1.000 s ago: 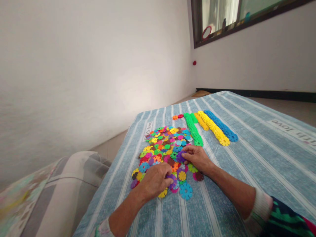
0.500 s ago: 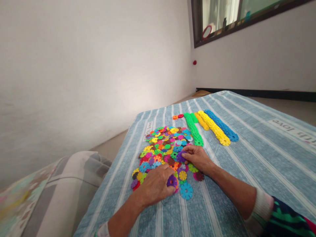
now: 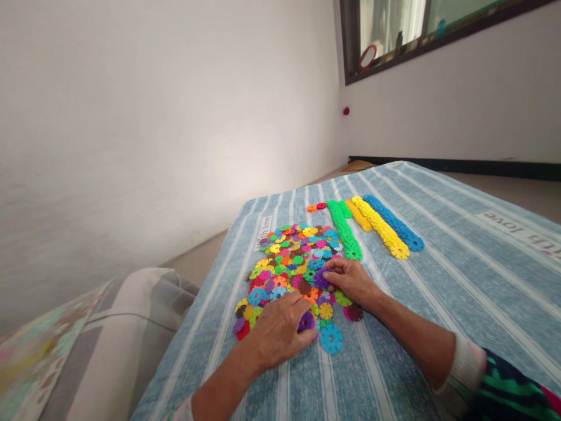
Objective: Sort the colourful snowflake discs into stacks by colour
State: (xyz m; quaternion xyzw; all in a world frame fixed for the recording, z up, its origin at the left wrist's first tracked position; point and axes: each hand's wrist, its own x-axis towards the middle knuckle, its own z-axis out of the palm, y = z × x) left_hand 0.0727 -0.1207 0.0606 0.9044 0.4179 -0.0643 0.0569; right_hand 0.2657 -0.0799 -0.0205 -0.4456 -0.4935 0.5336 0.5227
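A heap of flat, toothed plastic discs [image 3: 291, 260] in many colours lies on a blue striped bedsheet [image 3: 460, 280]. My left hand [image 3: 278, 330] rests at the heap's near edge, its fingers pinched round a purple disc [image 3: 306, 321]. My right hand [image 3: 353, 279] sits just right of the heap, fingers closed on another purple disc [image 3: 321, 278]. A large blue disc [image 3: 330, 338] and a dark red disc [image 3: 352, 313] lie between my wrists.
Behind the heap lie sorted rows of discs: a green row [image 3: 344, 230], a yellow row [image 3: 381, 227] and a blue row [image 3: 397, 224]. Two loose discs [image 3: 316, 207] sit beside them. A grey pillow [image 3: 118, 333] lies at left; white walls and a window [image 3: 394, 29] stand behind.
My left hand has turned and lifted slightly, bringing the purple disc into sight between its fingers. My right hand has stayed put on its purple disc.
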